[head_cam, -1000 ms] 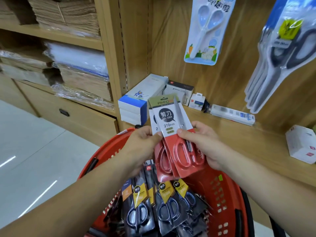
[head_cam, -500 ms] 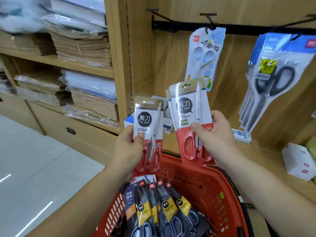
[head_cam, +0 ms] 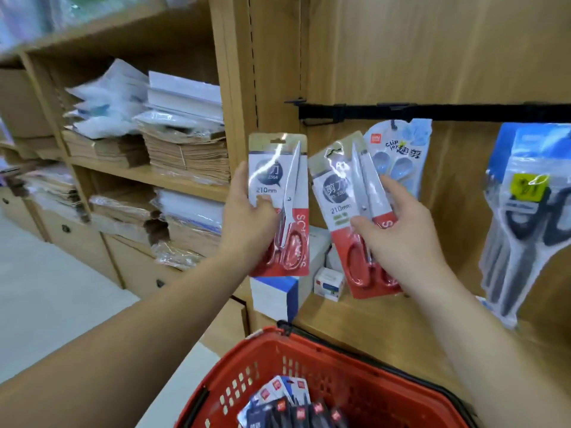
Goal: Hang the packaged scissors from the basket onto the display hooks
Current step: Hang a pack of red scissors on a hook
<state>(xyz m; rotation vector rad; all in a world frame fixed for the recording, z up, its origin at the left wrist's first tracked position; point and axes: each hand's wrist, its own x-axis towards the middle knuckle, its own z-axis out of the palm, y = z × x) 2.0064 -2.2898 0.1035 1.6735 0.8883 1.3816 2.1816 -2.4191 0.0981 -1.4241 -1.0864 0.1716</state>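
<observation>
Left hand (head_cam: pixel 247 223) is gripping one red-handled scissors pack (head_cam: pixel 279 205) and right hand (head_cam: pixel 404 233) is pinching a second pack (head_cam: pixel 343 193), both raised below the black hook rail (head_cam: pixel 432 112), above the red basket (head_cam: pixel 380 387) holding more packs (head_cam: pixel 293 406).

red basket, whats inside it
Dark packaged scissors lie stacked inside the red basket, red logos at their tops. Anything beneath them and the basket floor is covered or out of frame.
</observation>
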